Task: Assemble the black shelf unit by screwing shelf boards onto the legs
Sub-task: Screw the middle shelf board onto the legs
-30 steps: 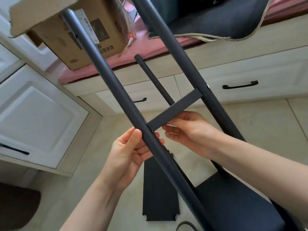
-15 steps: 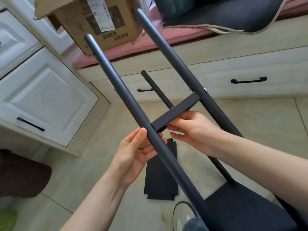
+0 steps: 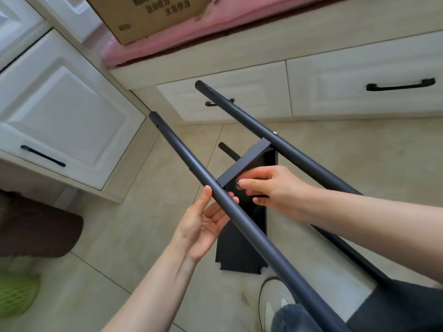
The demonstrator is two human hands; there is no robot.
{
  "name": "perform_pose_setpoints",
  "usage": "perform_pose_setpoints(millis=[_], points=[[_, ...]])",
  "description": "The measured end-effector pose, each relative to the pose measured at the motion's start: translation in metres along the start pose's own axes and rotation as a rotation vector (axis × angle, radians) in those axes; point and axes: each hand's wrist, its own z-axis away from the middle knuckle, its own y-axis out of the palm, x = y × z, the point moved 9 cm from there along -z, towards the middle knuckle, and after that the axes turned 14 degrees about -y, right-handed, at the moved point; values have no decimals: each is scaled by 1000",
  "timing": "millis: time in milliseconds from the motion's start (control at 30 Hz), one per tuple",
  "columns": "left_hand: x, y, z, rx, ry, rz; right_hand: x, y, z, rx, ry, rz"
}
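Both forearms come in bare from the lower edge — no sleeves, no watch, no bracelet or ring in sight. The left hand shows its palm side, with a short plain thumbnail. The right hand shows its back and knuckles; its fingernails are short and unpainted as far as the blur allows. At the bottom edge a knee in blue-grey denim rises into view — the fabric looks faded. Beside it sits a white shoe or slipper with a pale greenish tint, partly cut off.
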Motion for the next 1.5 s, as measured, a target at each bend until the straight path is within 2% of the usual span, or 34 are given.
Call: perform_pose_setpoints(millis=[167,333,500,800,1000,1200,1333,1500], points=[[12,-15,-18,-3,-44,59,-36,4,-12,4,141,-4],[12,-17,-24,16,-43,33,-58,14,-17,-6,212,-149],[11,-17,-25,30,-80,31,-60,32,-21,44,196,-350],[8,-11,-25,34,-98,30,-57,35,-18,-37,206,-567],[5,-3,-28,20,-98,17,-55,29,-17,-63,229,-607],[5,-3,-27,36,-92,16,-57,36,-10,-34,292,-496],[5,-4,-29,27,-93,26,-58,34,-12,-71,312,-429],[6,-5,-30,36,-101,19,-58,38,-8,-41,343,-468]])
